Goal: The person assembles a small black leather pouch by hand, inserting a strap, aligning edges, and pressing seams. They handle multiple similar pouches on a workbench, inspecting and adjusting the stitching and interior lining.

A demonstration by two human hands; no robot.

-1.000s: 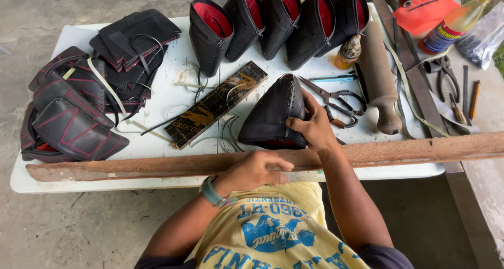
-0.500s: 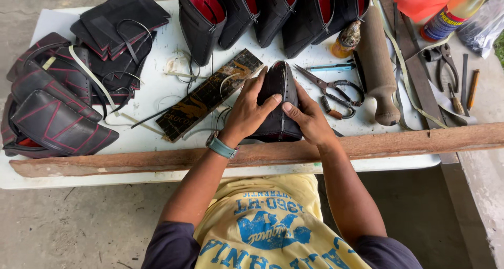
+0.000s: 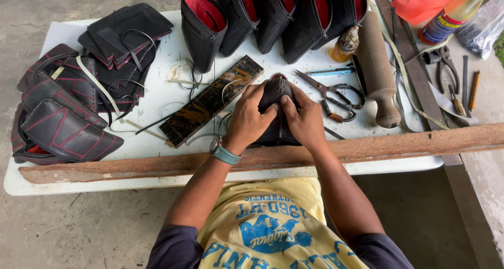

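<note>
A black leather pouch [image 3: 278,98] with a red lining stands on edge at the middle of the white table [image 3: 157,95]. My left hand [image 3: 247,119] grips its left side, and my right hand [image 3: 304,119] grips its right side, with the fingers of both pressed together over its top. A teal watch sits on my left wrist. Next to my left hand lies a dark printed strip [image 3: 210,101], and loose cords lie around it.
Several black pouches with red lining [image 3: 273,17] stand in a row at the back. Flat black leather pieces with red stitching [image 3: 63,116] are stacked at the left. Scissors [image 3: 328,90], a wooden mallet [image 3: 378,72], pliers [image 3: 446,64] and a bottle [image 3: 451,14] lie to the right. A long wooden plank [image 3: 394,145] runs along the near edge.
My left hand came up from the plank onto the pouch. The pouch was turned from lying on its side to standing on edge, now squeezed between both hands.
</note>
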